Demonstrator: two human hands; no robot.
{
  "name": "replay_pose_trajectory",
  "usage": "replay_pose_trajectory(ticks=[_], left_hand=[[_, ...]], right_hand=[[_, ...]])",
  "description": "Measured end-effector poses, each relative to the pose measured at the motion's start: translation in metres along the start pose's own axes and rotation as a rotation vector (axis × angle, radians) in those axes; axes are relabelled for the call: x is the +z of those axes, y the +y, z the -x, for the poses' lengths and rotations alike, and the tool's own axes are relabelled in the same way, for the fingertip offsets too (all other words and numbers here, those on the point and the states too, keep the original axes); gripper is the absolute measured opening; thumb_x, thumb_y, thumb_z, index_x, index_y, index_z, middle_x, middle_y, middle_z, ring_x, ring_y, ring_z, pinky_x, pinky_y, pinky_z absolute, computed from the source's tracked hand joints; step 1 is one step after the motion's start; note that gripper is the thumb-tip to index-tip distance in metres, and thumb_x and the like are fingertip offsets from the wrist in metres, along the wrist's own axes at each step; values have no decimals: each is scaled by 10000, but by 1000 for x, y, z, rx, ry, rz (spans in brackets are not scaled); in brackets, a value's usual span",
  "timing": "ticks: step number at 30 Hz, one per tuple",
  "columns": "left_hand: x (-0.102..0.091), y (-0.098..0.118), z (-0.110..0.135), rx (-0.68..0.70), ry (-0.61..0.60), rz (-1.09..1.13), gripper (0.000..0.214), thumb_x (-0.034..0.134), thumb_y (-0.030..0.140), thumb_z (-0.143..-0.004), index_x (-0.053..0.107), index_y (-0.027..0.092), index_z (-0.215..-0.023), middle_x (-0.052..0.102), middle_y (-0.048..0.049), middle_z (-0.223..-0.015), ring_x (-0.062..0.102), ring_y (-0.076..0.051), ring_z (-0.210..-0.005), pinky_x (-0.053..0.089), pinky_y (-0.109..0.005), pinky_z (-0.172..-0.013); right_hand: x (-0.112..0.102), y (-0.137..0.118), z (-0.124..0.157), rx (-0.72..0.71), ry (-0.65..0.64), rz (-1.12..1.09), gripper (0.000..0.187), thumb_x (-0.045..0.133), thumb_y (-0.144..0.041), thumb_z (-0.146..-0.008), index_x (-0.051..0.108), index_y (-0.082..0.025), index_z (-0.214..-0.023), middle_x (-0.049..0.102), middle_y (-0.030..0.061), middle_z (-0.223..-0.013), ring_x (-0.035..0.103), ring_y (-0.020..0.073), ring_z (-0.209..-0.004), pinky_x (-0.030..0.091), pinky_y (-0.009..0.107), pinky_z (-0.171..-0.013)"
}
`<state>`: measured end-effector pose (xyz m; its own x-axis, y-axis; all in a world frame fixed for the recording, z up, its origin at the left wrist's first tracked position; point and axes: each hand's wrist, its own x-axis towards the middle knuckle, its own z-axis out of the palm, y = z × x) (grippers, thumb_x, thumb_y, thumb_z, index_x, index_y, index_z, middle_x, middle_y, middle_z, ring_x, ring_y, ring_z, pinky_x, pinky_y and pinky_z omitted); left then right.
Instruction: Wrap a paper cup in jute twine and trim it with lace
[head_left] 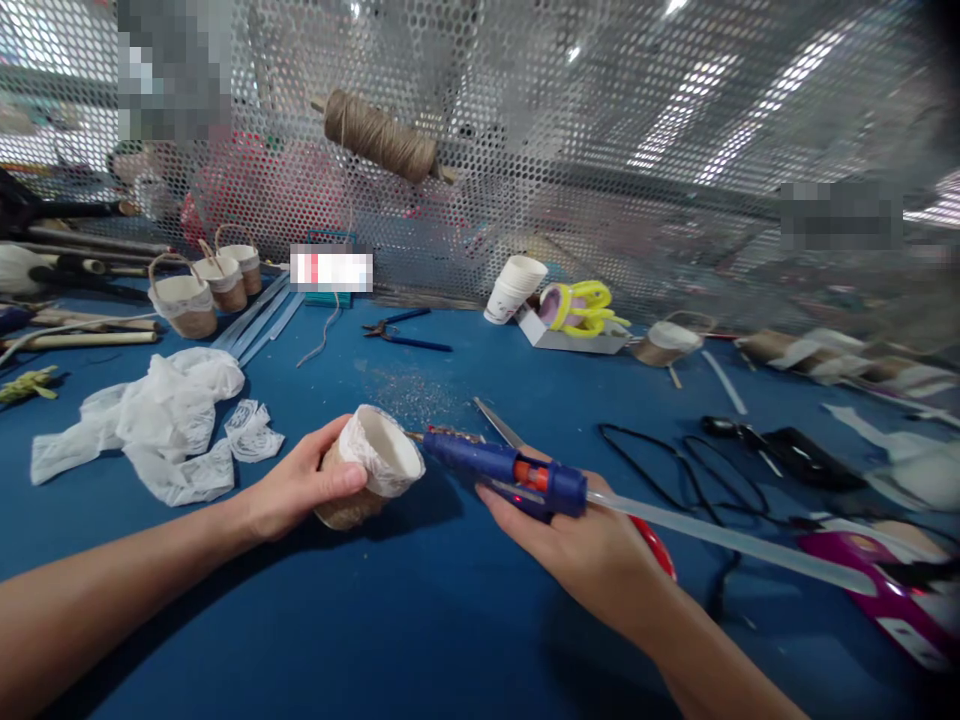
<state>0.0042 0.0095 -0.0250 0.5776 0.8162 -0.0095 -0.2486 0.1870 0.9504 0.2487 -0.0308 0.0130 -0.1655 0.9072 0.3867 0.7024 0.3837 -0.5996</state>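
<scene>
My left hand (315, 475) is closed round a small paper cup (381, 455), its lower part brown and its upper part wrapped in white lace. The cup tilts with its mouth toward the right. My right hand (574, 545) grips a blue glue gun (491, 465), whose nozzle points left and sits close to the cup's rim; I cannot tell whether they touch. A long clear glue stick (735, 545) sticks out of the gun's back. Scissors with a metal blade (499, 422) and a red handle (654, 548) lie partly hidden under my right hand.
White lace (169, 425) lies bunched at the left, below several finished cup baskets (184, 307). Blue-handled pliers (409, 330), stacked white cups (514, 290) and yellow flower-shaped pieces (585, 308) stand farther back. A black cord (675, 455) loops at the right. Twine (379, 135) hangs on the mesh.
</scene>
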Motion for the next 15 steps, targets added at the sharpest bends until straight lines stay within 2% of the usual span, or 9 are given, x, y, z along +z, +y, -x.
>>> replay_pose_trajectory(ticks=[5,9,15], left_hand=[[-1,1,-2,-4,11,-5,632,694,504,-644,467,123,-1094,602,-78,-821,582,-162,-653,452,-248,-542],[-2,2,-3,8,19,-18,635,697,519,-634,465,125,-1076,600,-72,-807,584,-163,-646,454,-244,-532],[-5,1,-3,17,24,-44,621,680,515,-656,459,125,-1085,598,-75,-823,597,-169,-666,462,-250,-552]], right_hand=[[-12,-5,-7,-18,-125,11,69,598,-300,-726,656,-277,-756,652,-4,-592,618,192,-564,511,293,-511],[-17,-6,-8,18,-146,-25,74,583,-286,-749,656,-276,-750,655,-7,-590,612,182,-553,508,280,-496],[-18,0,-5,59,-151,-104,84,657,-317,-690,688,-282,-760,656,2,-619,631,194,-631,501,271,-514]])
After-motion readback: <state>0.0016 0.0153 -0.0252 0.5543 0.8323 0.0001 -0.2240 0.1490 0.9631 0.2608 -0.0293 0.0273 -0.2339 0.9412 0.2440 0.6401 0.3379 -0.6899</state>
